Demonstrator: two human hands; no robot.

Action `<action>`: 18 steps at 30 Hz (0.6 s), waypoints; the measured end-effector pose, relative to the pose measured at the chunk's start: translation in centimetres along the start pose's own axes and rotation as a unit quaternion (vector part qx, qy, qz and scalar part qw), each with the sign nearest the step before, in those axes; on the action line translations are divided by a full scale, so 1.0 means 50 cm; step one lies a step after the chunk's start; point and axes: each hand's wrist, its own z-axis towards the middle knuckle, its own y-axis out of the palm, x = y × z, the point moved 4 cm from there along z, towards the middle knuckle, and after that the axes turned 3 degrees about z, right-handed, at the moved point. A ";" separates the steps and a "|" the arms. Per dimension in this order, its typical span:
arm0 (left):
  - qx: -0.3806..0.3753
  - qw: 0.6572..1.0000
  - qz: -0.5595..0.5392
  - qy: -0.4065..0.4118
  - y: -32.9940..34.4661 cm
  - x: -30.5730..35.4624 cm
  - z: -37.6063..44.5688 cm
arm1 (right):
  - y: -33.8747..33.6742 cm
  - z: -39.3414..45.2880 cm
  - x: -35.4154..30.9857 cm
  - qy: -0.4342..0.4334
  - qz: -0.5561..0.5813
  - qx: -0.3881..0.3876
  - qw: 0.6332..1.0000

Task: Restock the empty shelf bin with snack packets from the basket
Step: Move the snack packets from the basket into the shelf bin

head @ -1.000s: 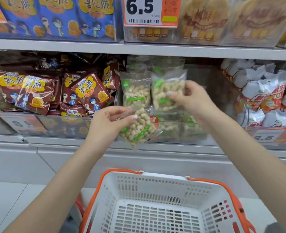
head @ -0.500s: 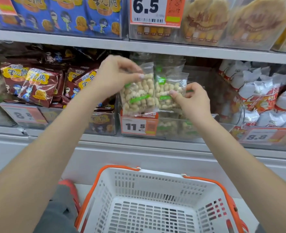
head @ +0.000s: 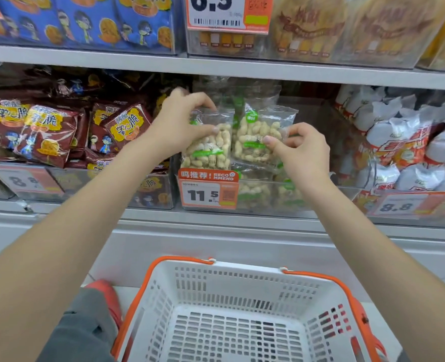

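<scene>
Shelf unit, far, spans full width; two tiers visible w/ clear-fronted bins. Basket, near centre, white plastic w/ orange rim & handles; no packets visible inside.

Upper tier: blue snack packs at left, yellow-brown packs at right, price tag between them.

Lower tier, left to right: dark red snack packs; clear shelf bin at centre holding peanut packets, tag "11.5" on its front left; white packs at right w/ tag "8.8".

Left hand: grip closed on left peanut packet, thumb on packet front, fingers curled over its top edge. Packet upright, at left side of bin, above the front wall.

Right hand: grip pinches right peanut packet at its right side, thumb & index tips on the clear film. Packet upright, just beside the left one, edges touching or overlapping; cannot tell which.

More peanut packets lie lower in bin behind the front wall, blurred. Further clear packets stand behind the two held ones.

Near left: grey trouser leg & red shoe on floor beside basket.
</scene>
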 end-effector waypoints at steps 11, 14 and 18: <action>0.046 0.979 0.138 0.142 0.045 0.030 -0.073 | 0.011 0.008 0.002 -0.019 -0.107 -0.161 0.981; -0.005 0.981 0.151 0.125 0.074 0.027 -0.096 | 0.016 -0.007 0.007 -0.017 -0.116 -0.142 0.983; -0.032 0.980 0.183 0.075 0.096 0.023 -0.103 | 0.024 -0.024 0.012 -0.017 -0.091 -0.123 0.988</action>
